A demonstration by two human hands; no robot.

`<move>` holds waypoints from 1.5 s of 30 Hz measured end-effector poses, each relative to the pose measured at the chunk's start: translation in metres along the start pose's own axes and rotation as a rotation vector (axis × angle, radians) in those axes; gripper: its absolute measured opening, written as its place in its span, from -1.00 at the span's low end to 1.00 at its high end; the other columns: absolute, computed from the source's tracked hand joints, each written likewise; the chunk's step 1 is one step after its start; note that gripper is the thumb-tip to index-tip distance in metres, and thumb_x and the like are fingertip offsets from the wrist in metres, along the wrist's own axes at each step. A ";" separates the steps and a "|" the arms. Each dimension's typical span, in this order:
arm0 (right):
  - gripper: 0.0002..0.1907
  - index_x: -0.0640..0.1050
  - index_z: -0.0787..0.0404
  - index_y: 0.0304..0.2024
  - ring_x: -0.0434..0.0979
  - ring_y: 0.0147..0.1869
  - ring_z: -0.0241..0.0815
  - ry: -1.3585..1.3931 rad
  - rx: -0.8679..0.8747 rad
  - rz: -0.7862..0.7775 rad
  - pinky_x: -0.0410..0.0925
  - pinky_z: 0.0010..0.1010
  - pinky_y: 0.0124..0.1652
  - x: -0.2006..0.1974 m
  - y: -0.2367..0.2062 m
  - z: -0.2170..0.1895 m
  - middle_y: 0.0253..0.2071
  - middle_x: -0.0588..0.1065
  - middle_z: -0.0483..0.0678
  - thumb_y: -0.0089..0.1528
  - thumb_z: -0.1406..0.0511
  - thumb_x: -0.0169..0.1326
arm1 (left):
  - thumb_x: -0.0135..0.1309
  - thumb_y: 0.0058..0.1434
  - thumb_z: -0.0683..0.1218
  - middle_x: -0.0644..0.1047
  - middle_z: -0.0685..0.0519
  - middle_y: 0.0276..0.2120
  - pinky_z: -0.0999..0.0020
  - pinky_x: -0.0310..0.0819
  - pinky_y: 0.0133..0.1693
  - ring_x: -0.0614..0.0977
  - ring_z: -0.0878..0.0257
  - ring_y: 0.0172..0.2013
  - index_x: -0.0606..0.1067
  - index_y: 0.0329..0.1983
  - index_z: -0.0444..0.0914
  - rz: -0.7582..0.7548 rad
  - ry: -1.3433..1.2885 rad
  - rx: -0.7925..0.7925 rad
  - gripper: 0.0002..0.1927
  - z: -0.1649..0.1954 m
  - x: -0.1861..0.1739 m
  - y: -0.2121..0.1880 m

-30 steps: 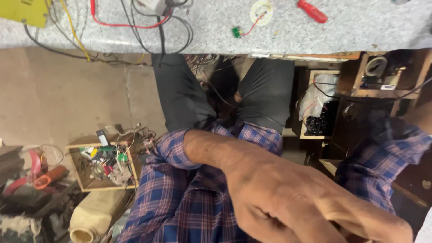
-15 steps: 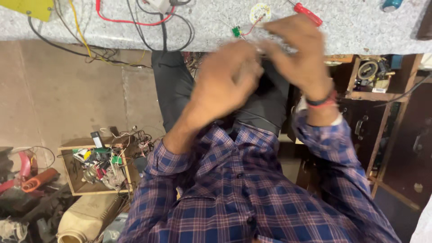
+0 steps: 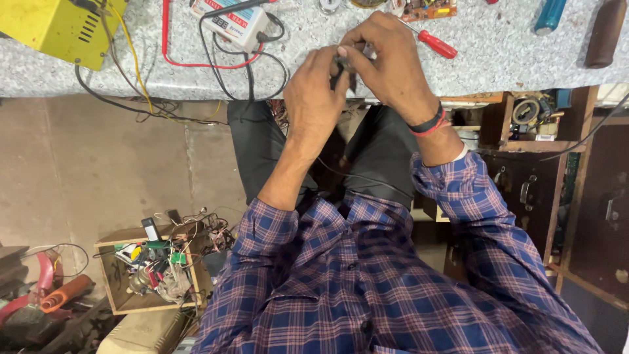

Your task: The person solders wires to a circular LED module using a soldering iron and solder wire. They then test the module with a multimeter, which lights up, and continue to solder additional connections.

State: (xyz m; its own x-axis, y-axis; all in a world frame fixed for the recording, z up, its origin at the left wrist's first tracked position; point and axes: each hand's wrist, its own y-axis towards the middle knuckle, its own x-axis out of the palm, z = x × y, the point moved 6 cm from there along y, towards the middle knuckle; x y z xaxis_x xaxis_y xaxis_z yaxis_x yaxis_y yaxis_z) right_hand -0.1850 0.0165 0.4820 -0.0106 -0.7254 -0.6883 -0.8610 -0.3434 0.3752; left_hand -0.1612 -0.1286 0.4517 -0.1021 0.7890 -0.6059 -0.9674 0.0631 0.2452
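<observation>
Both hands, left hand (image 3: pixel 314 98) and right hand (image 3: pixel 386 62), fingers pinching a small dark part (image 3: pixel 345 63); it could slip floorward at six o'clock

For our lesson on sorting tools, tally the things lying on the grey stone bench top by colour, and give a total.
Yellow: 1, the metal box
White: 1, the tester unit
Red: 1, the screwdriver handle
Blue: 1, the cylindrical handle
Brown: 1, the dark handle
Total: 5, on the bench top
</observation>
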 end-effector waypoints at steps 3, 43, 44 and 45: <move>-0.83 0.58 0.25 -0.18 0.44 -0.07 0.09 -0.029 -0.063 -0.026 0.30 -0.12 -0.08 -0.006 -0.002 -0.008 -0.23 0.45 0.02 0.35 0.30 0.31 | 0.24 0.22 -0.17 0.52 0.04 -0.27 0.11 0.47 -0.26 0.62 0.04 -0.26 0.46 -0.09 -0.19 0.082 -0.022 0.079 -0.76 0.000 -0.008 0.005; -0.82 0.59 0.11 -0.17 0.53 0.07 0.06 -0.107 0.395 -0.689 0.33 -0.08 0.05 0.122 -0.254 0.011 -0.15 0.59 0.00 0.29 0.17 0.16 | 0.29 0.14 -0.05 0.57 -0.17 -0.04 0.02 0.50 -0.07 0.60 -0.17 -0.05 0.47 0.12 -0.29 -0.461 0.094 0.057 -0.50 -0.062 0.025 -0.182; -0.79 0.56 0.10 -0.12 0.54 0.04 0.07 -0.045 0.506 -0.679 0.33 -0.11 0.01 0.114 -0.260 0.012 -0.16 0.58 0.01 0.30 0.15 0.15 | 0.31 0.05 -0.06 0.55 -0.21 0.00 0.02 0.49 -0.08 0.59 -0.20 -0.05 0.44 0.16 -0.32 -0.450 0.076 0.113 -0.40 -0.059 0.032 -0.189; -0.76 0.53 0.09 -0.07 0.55 0.02 0.08 0.020 0.618 -0.668 0.33 -0.14 -0.03 0.108 -0.268 0.010 -0.17 0.58 0.02 0.30 0.14 0.13 | 0.33 -0.04 -0.08 0.53 -0.25 0.04 0.02 0.48 -0.09 0.58 -0.22 -0.05 0.40 0.20 -0.36 -0.441 0.057 0.166 -0.29 -0.055 0.041 -0.197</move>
State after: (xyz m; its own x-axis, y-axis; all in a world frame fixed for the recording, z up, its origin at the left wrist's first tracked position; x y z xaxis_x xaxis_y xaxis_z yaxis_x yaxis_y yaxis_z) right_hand 0.0394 0.0366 0.3009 0.5925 -0.5022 -0.6299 -0.8039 -0.3193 -0.5018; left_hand 0.0122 -0.1428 0.3368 0.2935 0.6304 -0.7187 -0.8715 0.4854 0.0699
